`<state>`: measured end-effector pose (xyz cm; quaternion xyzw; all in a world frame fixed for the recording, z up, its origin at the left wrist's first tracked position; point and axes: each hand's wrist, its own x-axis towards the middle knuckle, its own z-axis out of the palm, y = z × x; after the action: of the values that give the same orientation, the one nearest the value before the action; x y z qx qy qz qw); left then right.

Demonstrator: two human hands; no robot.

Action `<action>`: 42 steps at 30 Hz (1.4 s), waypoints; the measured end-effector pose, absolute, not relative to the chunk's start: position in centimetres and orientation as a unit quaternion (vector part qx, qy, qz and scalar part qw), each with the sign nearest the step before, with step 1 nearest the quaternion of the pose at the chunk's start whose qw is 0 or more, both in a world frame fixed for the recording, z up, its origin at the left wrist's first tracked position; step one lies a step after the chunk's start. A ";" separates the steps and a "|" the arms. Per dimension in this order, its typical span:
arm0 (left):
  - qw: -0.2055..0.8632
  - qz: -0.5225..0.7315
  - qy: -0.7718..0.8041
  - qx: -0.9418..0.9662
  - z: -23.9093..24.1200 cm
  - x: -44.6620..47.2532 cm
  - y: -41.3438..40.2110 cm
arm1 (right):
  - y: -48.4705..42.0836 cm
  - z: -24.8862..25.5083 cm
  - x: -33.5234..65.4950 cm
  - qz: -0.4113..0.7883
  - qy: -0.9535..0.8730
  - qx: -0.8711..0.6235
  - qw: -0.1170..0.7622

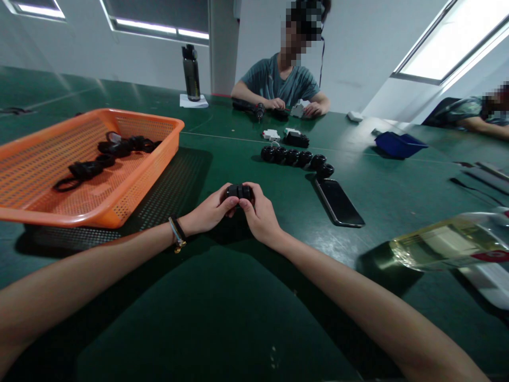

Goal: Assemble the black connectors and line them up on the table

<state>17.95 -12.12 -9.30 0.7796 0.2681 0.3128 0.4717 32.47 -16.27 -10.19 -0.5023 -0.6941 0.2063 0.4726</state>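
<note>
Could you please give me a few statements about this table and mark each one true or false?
1. The left hand and the right hand both grip one black fitting. True.
2. The orange basket holds loose black rings. True.
3. The smartphone lies inside the orange basket. False: it lies flat on the green table, to the right of the hands.
4. The row of black fittings stands nearer the person than the hands. False: it stands beyond them.
5. A black bottle stands upright at the far side of the table. True.
</note>
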 end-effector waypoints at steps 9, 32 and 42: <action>0.443 0.321 0.279 0.789 -8.9 17.9 -12.4 | -16.5 -10.0 32.2 0.240 -0.678 -0.500 0.482; 0.576 0.302 0.271 0.710 -9.5 18.2 -11.7 | -16.0 -10.5 32.3 0.200 -0.669 -0.505 0.507; 0.584 0.304 0.249 0.710 -9.3 18.0 -11.8 | -15.9 -10.6 32.5 0.134 -0.705 -0.489 0.496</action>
<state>18.02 -11.79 -9.35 0.7098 0.2491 0.3044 0.5843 32.48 -15.92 -10.65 -0.4890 -0.7049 0.1343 0.4960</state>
